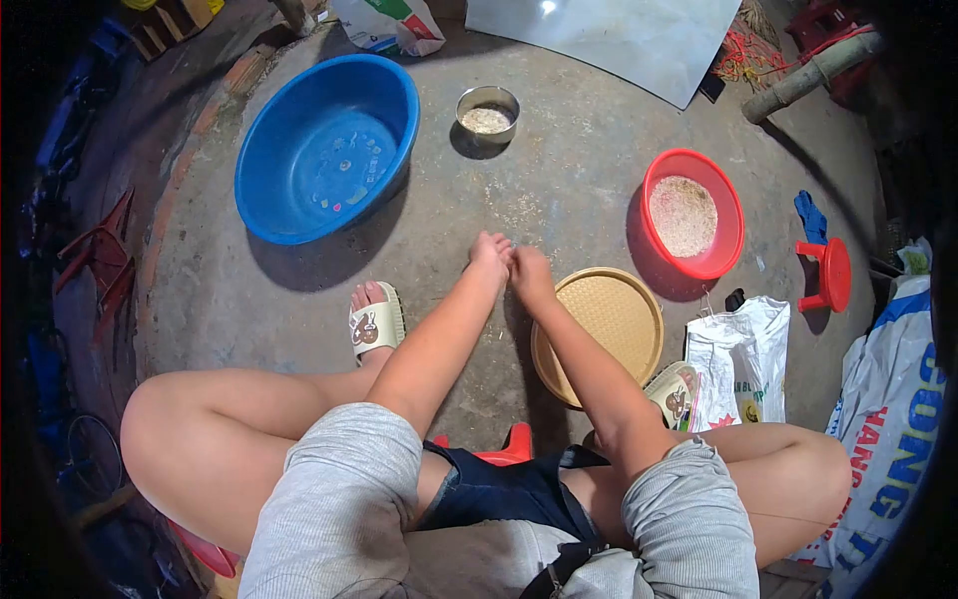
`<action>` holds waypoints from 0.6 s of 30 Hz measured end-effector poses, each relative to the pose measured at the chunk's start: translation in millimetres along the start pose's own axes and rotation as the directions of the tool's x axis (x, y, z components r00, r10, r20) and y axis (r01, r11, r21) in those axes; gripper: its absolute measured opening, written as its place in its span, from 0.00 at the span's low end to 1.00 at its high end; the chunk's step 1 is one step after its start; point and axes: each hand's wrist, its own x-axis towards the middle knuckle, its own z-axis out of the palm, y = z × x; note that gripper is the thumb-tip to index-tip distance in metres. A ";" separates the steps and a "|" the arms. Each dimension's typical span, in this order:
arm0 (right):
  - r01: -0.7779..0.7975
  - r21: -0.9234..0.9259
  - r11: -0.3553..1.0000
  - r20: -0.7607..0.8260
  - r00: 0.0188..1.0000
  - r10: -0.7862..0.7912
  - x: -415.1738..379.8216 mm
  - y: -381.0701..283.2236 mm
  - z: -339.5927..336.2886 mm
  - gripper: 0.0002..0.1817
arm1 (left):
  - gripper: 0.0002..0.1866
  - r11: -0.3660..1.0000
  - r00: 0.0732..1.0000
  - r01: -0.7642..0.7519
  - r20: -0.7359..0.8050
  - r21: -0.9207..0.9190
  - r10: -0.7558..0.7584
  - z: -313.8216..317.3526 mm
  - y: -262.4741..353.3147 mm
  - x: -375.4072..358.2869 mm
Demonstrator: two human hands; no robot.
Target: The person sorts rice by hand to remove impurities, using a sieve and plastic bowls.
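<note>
I sit low on a red stool, knees apart, both arms stretched forward over the concrete floor. My left hand and my right hand touch each other, fingers bunched together just above the floor. Whether they pinch anything is too small to tell. A round tan woven sieve tray lies flat on the floor right beside my right forearm. A red basin with pale grain stands beyond it to the right. A small steel bowl with grain sits ahead of my hands.
A large blue basin with a little water stands at the front left. A white sack lies by my right sandal, a printed sack at far right. A small red stool and metal sheet lie further off.
</note>
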 end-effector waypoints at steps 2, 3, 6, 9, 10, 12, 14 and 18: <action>0.007 0.157 0.988 -0.064 0.998 0.003 13.1 -17.8 -22.9 0.06 | 0.23 0.980 0.944 0.116 0.289 0.164 -0.160 3.0 -11.7 14.1; 0.022 0.314 0.949 -0.128 0.992 0.019 19.2 -25.9 -35.3 0.06 | 0.23 0.979 0.942 0.124 0.290 0.160 -0.166 5.7 -10.4 9.8; 0.011 0.333 0.943 0.078 0.996 -0.039 34.5 -21.7 -51.8 0.09 | 0.22 0.960 0.856 0.254 0.436 0.115 -0.278 11.6 -0.9 2.1; 0.025 0.224 0.974 -0.362 0.930 0.060 32.9 -16.9 -60.6 0.09 | 0.22 0.957 0.849 0.282 0.481 -0.065 -0.217 6.0 8.5 28.5; -0.128 0.172 0.977 -0.262 0.950 0.171 25.0 -9.2 -61.0 0.14 | 0.21 0.972 0.857 0.230 0.486 -0.057 -0.174 1.1 14.2 36.2; -0.109 -0.068 0.992 -0.190 0.977 0.094 5.0 -7.5 -54.1 0.16 | 0.21 0.988 0.878 0.149 0.464 -0.032 -0.117 -5.4 21.6 41.0; 0.011 -0.397 0.918 0.027 1.000 -0.001 -9.8 -8.4 -50.8 0.18 | 0.21 0.989 0.888 0.147 0.443 -0.030 -0.119 -9.0 25.4 36.8; -0.094 -0.464 0.881 0.117 0.979 0.166 -23.8 -18.2 -16.1 0.15 | 0.21 0.990 0.911 0.139 0.394 -0.017 -0.121 -22.1 24.4 41.3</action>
